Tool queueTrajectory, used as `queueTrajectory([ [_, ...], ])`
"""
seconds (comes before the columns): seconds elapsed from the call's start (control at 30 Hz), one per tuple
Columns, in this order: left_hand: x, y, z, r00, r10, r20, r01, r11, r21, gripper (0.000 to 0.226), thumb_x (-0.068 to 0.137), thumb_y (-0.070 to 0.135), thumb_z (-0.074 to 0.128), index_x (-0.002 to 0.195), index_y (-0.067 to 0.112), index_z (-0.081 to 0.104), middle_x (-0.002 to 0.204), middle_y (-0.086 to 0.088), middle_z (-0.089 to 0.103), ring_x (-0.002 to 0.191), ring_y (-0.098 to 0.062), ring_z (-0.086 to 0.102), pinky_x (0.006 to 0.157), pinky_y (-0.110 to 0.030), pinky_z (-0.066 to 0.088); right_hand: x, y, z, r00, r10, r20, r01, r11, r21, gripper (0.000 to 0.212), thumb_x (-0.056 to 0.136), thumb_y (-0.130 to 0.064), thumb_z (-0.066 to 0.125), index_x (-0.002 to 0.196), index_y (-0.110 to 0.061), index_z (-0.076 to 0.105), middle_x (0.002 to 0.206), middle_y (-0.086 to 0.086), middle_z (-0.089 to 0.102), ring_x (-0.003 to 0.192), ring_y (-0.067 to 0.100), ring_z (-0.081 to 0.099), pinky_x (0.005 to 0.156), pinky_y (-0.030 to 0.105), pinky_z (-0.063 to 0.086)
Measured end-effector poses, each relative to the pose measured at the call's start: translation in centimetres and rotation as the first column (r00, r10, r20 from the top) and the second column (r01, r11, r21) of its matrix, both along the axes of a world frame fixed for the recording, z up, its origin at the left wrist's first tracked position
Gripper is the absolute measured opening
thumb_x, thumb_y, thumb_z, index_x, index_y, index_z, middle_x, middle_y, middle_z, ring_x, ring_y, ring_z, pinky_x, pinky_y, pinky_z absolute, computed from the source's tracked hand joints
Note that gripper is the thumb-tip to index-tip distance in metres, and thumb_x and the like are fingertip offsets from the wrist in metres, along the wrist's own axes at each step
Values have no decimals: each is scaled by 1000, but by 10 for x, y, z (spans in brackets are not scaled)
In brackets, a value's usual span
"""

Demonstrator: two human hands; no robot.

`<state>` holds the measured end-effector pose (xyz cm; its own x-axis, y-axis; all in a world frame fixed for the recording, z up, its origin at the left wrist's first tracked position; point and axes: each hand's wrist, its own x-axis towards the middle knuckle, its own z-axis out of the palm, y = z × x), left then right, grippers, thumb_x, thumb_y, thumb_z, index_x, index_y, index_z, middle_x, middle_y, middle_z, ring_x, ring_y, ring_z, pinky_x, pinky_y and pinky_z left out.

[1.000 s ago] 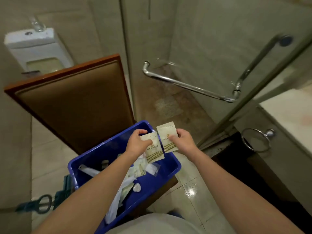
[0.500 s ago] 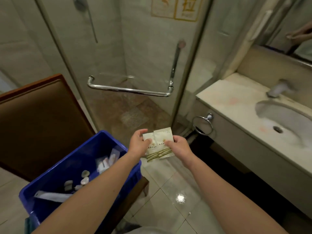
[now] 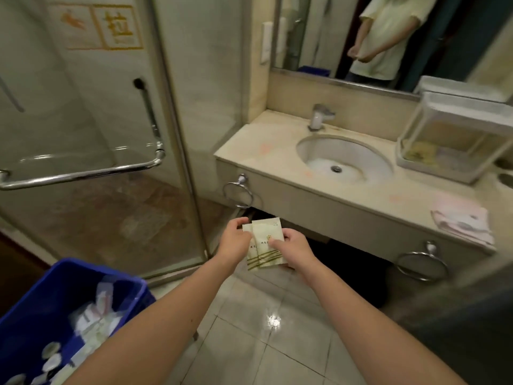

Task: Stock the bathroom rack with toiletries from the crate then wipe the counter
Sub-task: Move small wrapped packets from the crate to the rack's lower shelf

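Two cream toiletry sachets (image 3: 266, 245) with green stripes overlap in front of me, above the floor. My left hand (image 3: 235, 240) pinches their left edge and my right hand (image 3: 297, 250) grips their right side. The blue crate (image 3: 33, 304) sits at the lower left with several small packets and caps inside. The clear two-tier rack (image 3: 455, 140) stands on the beige counter (image 3: 358, 202) at the right, beside the sink (image 3: 344, 159), with a few items on its lower tray. A folded pink cloth (image 3: 462, 220) lies on the counter's front edge.
A glass shower door with a chrome handle (image 3: 83, 173) fills the left. Two towel rings (image 3: 238, 191) hang from the counter front. A tap (image 3: 319, 118) stands behind the sink under a mirror. Wet glossy floor tiles lie below my arms.
My view has swung right from the crate and chair toward the counter. Both hands carried the two sachets away from above the crate and slid them together so they overlap.
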<state>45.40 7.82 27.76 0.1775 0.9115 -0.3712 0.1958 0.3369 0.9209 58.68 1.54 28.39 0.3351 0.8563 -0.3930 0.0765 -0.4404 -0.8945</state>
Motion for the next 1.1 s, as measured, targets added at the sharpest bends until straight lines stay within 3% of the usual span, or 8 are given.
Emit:
queueTrajectory([
  [0.13,62,-12,1,981,-184,57,187,981,-52,40,95,18,51,134,13,45,116,-7,65,94,-22,68,72,-38,59,55,-30,7,981,-194,19,193,980,49,19,89,-7,61,106,-13,65,100,5,72,92,21,70,84,42,58],
  [0.27,110,-33,1,915,-402,35,401,915,46,57,82,18,75,129,17,43,104,-5,66,88,-15,69,67,-30,59,102,-60,12,938,-346,-5,345,935,79,25,92,-7,59,115,-16,59,103,-1,69,88,12,67,60,22,52],
  [0.33,130,-41,0,883,-469,-29,469,875,124,68,77,19,79,132,20,41,103,-2,66,90,-12,67,74,-31,58,120,-72,13,926,-377,-10,377,923,76,30,92,-5,57,119,-17,55,109,0,68,90,9,66,60,20,50],
  [0.57,189,-48,-3,816,-570,-93,576,791,205,90,77,20,79,148,31,25,107,-2,67,96,-14,67,86,-36,56,160,-101,13,920,-386,71,377,919,113,83,79,5,59,142,-35,23,111,-2,64,91,14,68,61,23,53],
  [0.7,228,-41,-3,787,-615,-49,610,764,208,89,78,13,78,149,26,27,112,-6,63,99,-18,66,88,-41,56,188,-101,12,892,-437,117,418,895,153,83,73,5,61,140,-32,29,110,-1,61,92,13,66,69,31,55],
  [0.8,265,-27,-1,758,-649,-59,644,731,225,88,77,12,78,149,23,27,112,-5,62,98,-15,66,84,-34,57,219,-90,11,857,-495,145,471,866,170,82,73,5,63,140,-28,29,111,1,60,94,15,66,74,36,56],
  [0.9,291,-13,5,732,-677,-83,673,696,250,87,77,14,78,148,22,28,114,-3,61,101,-15,63,81,-26,54,242,-79,14,831,-532,165,508,845,167,81,74,8,63,140,-27,30,107,-2,58,91,11,63,74,35,58],
  [1.1,362,42,15,676,-712,-190,732,619,286,87,76,24,79,147,24,30,99,5,59,94,-17,64,86,-40,54,307,-32,25,791,-590,162,572,807,149,82,75,5,66,142,-26,30,105,-9,51,89,9,60,61,23,57],
])
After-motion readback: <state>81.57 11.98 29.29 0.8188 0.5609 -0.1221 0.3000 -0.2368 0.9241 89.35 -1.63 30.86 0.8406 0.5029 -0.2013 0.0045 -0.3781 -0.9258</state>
